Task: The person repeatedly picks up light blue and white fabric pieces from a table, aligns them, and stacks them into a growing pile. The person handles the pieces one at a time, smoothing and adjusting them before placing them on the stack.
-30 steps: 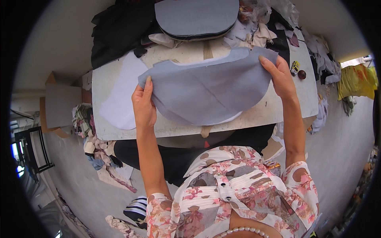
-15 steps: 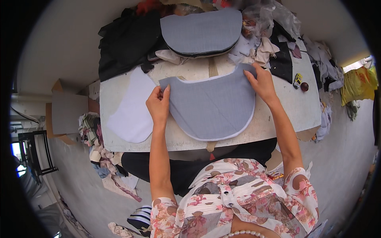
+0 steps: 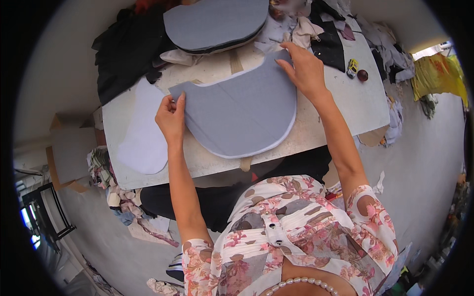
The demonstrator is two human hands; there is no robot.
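A grey, bib-shaped cloth piece (image 3: 242,111) lies on the table, curved edge toward me, with a white layer showing along its rim beneath. My left hand (image 3: 171,118) is closed on its left tip, thumb on top and fingers curled under. At the right tip, my right hand (image 3: 306,71) rests with thumb and forefinger apart, the thumb touching the grey surface. Left of my left hand lies a white cut piece (image 3: 143,130) of similar curved outline. Beyond the cloth sits a stack of grey, half-round pieces (image 3: 217,24) with darker layers underneath.
Black cloth (image 3: 131,54) heaps at the table's far left. Crumpled scraps (image 3: 304,32) lie at the far right. A yellow toy car (image 3: 352,68) and a dark red ball (image 3: 363,75) sit near the right edge of the table (image 3: 340,116). Left on the floor stands a cardboard box (image 3: 74,153).
The whole view has shifted and tilted, so the table appears further up and left. My right thumb and forefinger are spread wider at the right tip. My left hand keeps its pinch.
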